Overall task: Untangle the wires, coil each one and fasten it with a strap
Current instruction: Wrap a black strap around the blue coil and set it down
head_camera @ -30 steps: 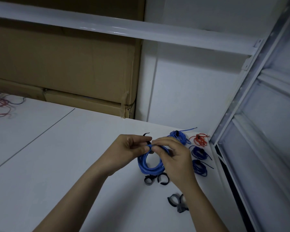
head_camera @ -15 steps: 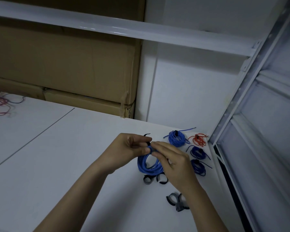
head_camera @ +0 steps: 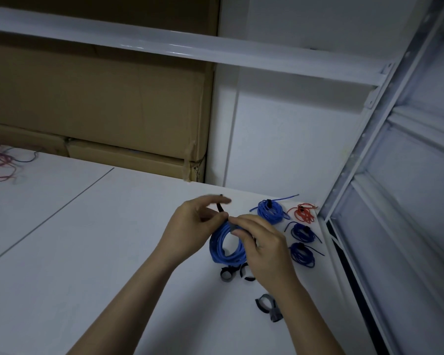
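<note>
- Head view: no brand, label or writing can be read on anything.
- One light blue coil [head_camera: 227, 245] is held up just over the white table [head_camera: 87, 252], near the middle of the picture.
- A black strap [head_camera: 219, 209] is wrapped at the top of this coil, and its loose end sticks up.
- The strap end is pinched by the thumb and finger of the left hand [head_camera: 190, 226]; the other fingers are spread out and a bit blurred.
- The top of the coil, where the strap goes around, is gripped by the fingertips of the right hand [head_camera: 264, 247].
- Four finished coils are counted on the table at the right, each tied with a small dark strap: one light blue bundle [head_camera: 271, 211], one red bundle [head_camera: 303, 213] and two dark blue bundles [head_camera: 302, 231] [head_camera: 302, 254].
- Spare straps are seen in two little heaps: one heap [head_camera: 228, 274] lies just under the held coil, partly hidden by the right hand, and the other heap [head_camera: 268, 306] lies nearer, beside the right wrist. How many straps are in each heap cannot be told.
- One tangle of loose wires [head_camera: 0, 162], red and dark, is left at the far left edge of the table.
- Brown cardboard boxes [head_camera: 95, 111] are stacked behind the table, under a white shelf bar [head_camera: 190, 49].
</note>
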The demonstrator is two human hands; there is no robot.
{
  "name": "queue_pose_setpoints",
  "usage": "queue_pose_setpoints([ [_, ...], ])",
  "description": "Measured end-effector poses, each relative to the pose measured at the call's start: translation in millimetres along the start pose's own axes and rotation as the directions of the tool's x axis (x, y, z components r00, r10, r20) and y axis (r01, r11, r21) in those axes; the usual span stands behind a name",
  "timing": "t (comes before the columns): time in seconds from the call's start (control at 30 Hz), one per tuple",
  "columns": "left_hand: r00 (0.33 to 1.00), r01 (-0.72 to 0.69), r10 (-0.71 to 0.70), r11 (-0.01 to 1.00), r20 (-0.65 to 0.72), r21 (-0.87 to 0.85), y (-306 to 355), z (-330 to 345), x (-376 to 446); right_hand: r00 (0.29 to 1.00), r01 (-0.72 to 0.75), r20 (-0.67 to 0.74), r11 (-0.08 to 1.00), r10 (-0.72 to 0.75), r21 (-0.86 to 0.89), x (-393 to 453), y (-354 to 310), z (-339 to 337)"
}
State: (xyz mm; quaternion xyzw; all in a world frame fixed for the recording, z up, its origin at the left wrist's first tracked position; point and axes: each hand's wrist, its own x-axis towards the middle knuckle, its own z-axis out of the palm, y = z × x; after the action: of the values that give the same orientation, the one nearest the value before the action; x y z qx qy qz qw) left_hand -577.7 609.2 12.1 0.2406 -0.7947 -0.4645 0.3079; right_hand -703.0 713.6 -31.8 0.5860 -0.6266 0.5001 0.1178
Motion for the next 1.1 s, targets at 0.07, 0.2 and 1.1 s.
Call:
queue_pose_setpoints([
  [0.07, 0.998, -0.036, 0.042, 0.992, -0.049, 0.119, -1, 1, -2, 1.000, -0.026, 0.012, 0.999, 0.026, 0.020, 0, -1, 0],
  [0.2, 0.994, -0.048, 0.065, 0.982, -0.087, 0.185, -4, 1, -3, 0.995, -0.095, 0.040, 0.993, 0.092, 0.068, 0, -4, -2],
  [1.1, 0.944, -0.326, 0.316, 0.940, 0.097, 0.106, -23, -17, -18, 0.837, -0.547, 0.240, 0.765, 0.491, 0.341, 5, -33, -6],
])
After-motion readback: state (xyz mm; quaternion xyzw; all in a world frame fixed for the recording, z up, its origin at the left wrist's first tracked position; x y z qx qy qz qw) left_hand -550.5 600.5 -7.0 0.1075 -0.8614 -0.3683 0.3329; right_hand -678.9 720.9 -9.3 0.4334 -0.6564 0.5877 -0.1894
